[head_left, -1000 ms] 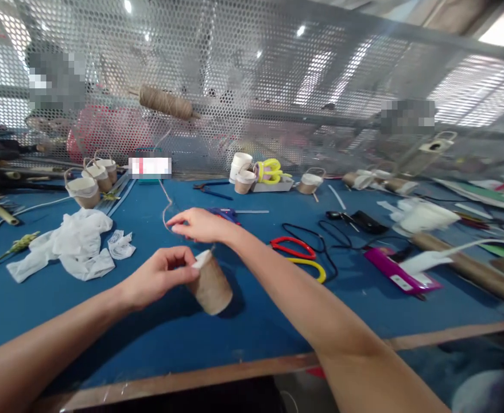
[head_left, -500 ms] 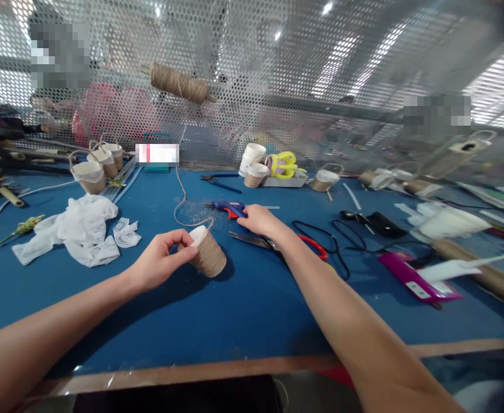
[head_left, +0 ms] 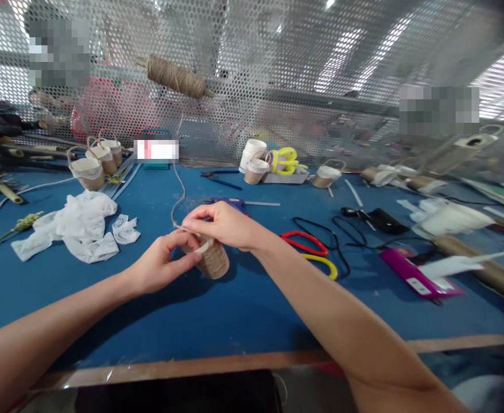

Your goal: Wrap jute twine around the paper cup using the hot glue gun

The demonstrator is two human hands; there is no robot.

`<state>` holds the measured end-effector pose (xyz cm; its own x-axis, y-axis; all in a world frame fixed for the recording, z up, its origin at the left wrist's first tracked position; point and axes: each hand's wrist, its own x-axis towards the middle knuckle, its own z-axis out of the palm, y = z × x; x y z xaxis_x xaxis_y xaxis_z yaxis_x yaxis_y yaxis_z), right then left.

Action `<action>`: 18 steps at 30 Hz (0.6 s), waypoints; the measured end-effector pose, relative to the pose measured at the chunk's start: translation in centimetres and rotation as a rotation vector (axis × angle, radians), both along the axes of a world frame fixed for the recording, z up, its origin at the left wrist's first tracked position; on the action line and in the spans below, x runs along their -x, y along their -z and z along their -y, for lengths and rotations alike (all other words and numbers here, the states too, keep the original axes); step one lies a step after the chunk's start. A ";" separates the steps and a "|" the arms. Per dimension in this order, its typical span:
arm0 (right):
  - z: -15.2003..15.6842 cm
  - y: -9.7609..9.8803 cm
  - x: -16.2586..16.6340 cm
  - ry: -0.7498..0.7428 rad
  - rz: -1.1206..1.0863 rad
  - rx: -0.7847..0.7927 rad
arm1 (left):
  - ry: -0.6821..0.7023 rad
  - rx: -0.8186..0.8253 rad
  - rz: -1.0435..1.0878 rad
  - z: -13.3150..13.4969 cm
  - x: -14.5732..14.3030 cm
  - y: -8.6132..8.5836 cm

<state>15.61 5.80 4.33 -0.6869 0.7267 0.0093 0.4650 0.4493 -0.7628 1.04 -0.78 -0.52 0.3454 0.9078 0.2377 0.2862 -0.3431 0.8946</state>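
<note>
Near the middle of the frame, the left hand (head_left: 166, 263) is clamped on the rim of a small brown cup (head_left: 216, 265), thumb on the near side and fingers curled at the far side. The cup is tilted, its base toward the lower right, and its pale rim shows between the two hands. The right hand (head_left: 224, 226) comes in from the right, its fingertips pinched together on a strand of twine (head_left: 183, 188) at the cup's rim, close against the left fingers. The strand runs in a loose curve up the blue tabletop (head_left: 178, 338) toward the upper part of the frame, where a spool (head_left: 175, 77) of brown twine sits in front of the perforated metal screen (head_left: 252, 69). Just beyond the right hand lies a blue glue gun (head_left: 231, 202), partly hidden by it. To the right of the right wrist, a red handle loop (head_left: 316, 243) and a yellow handle loop (head_left: 332, 267) show past the forearm. Left of the cup lie crumpled white fabric (head_left: 82, 221) and a small piece of lace (head_left: 126, 230); three small handled pails (head_left: 89, 176) stand at the upper left, and a purple packet (head_left: 413, 275) lies at the right.
</note>
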 end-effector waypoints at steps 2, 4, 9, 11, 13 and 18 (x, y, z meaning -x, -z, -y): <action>-0.4 0.1 0.9 0.003 0.080 -0.007 | 0.013 -0.001 -0.008 0.0 0.0 0.1; -1.2 0.1 1.0 0.053 0.108 -0.042 | 0.011 -0.003 0.001 0.0 0.1 0.2; -4.2 0.3 -2.8 0.364 0.261 -0.189 | -0.024 0.028 0.029 -0.4 0.2 0.6; -5.4 0.8 -5.0 0.493 0.369 -0.218 | -0.029 0.040 0.032 -0.5 0.2 0.6; -6.3 1.6 -6.7 0.535 0.479 -0.179 | -0.030 0.051 0.035 -0.6 0.2 0.6; -7.4 3.5 -7.2 0.517 0.579 -0.027 | -0.032 0.077 0.047 -0.6 0.2 0.5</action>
